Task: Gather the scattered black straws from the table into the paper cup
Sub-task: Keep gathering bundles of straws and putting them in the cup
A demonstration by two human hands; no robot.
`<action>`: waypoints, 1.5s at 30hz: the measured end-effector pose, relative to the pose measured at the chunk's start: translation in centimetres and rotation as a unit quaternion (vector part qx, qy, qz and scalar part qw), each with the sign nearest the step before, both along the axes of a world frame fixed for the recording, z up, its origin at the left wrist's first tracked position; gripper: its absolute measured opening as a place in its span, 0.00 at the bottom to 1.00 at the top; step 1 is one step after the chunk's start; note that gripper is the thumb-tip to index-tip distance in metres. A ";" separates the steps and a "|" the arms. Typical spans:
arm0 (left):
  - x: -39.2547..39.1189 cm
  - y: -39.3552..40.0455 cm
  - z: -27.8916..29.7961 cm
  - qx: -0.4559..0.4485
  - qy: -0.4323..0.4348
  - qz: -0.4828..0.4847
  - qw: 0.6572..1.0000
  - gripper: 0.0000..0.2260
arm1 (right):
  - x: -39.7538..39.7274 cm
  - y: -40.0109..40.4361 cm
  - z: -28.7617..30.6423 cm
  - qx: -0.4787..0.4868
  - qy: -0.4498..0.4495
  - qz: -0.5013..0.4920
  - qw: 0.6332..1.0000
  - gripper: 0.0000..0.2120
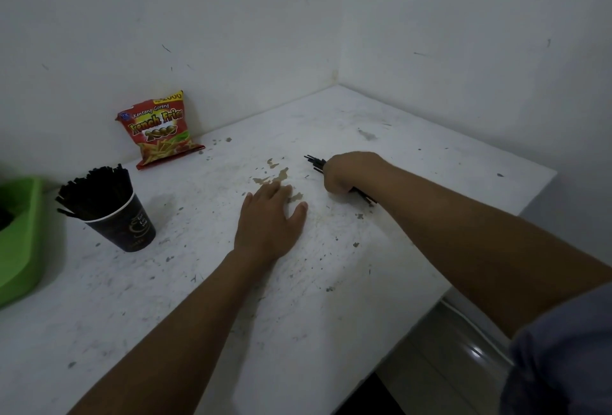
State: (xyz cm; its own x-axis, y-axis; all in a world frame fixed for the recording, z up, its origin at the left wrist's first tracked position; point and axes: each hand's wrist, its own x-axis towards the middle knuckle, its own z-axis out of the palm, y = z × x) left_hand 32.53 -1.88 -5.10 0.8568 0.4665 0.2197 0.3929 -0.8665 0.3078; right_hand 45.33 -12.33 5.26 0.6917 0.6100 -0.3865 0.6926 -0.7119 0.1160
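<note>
right hand curled into a fist around a bundle of black straws; straw ends stick out past the knuckles on the far side and again below the wrist on the near side. fist sits low at the table, knuckles down; contact with the surface cannot be told for sure.

left hand lies flat, palm down, fingers together and thumb spread, holding nothing. it rests just beside the right fist, on its left and a little nearer the body, with a small gap between the two. patches of worn paint show just beyond its fingertips.

paper cup, dark with a white rim, stands well to the left of the left hand, leaning a little in the wide-angle view. it is packed with more straws, fanned out above the rim.

red snack bag stands against the wall, beyond the cup and left of both hands. green tray at the far left edge, past the cup, partly cut off by the frame.

a grey sleeve covers the right upper arm at the lower right corner.
</note>
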 end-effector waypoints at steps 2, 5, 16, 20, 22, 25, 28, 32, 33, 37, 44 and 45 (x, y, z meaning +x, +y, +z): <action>0.0 0.0 0.1 -0.004 0.001 -0.001 1.000 0.28 | 0.1 -0.1 0.0 0.020 0.007 -0.014 1.000 0.10; -0.1 0.0 0.2 -0.007 0.003 -0.005 1.000 0.28 | 0.3 -0.3 0.3 0.107 0.046 -0.058 0.992 0.13; -4.1 -3.8 3.6 -0.381 -0.156 0.055 0.910 0.18 | -0.4 1.1 1.9 0.575 0.346 -0.185 0.718 0.12; -5.9 -3.5 6.0 -0.787 -0.136 0.093 0.595 0.19 | -3.3 1.5 2.2 0.623 0.486 -0.132 0.598 0.24; -6.9 -2.8 6.7 -0.848 -0.121 0.077 0.510 0.21 | -4.5 2.1 2.0 0.626 0.522 -0.094 0.572 0.27; -8.0 -2.2 7.4 -0.872 -0.128 0.054 0.470 0.21 | -6.1 2.7 1.8 0.611 0.546 -0.060 0.570 0.26; -8.7 -1.9 7.9 -0.872 -0.133 0.047 0.468 0.21 | -7.4 3.0 1.5 0.610 0.535 -0.036 0.583 0.25; -9.3 -1.8 8.2 -0.873 -0.136 0.055 0.464 0.21 | -8.1 2.9 0.9 0.610 0.528 -0.005 0.591 0.20; -9.4 -1.8 8.3 -0.874 -0.137 0.059 0.463 0.21 | -8.2 2.9 0.8 0.610 0.525 0.006 0.594 0.18; -9.6 -1.8 8.2 -0.873 -0.141 0.072 0.462 0.21 | -8.5 2.9 0.2 0.627 0.520 0.020 0.580 0.13; -9.6 -2.0 8.1 -0.864 -0.147 0.092 0.472 0.21 | -8.9 2.7 -0.2 0.621 0.516 -0.005 0.590 0.23; -9.6 -2.0 8.0 -0.864 -0.150 0.095 0.472 0.21 | -8.9 2.7 -0.2 0.618 0.523 -0.004 0.586 0.23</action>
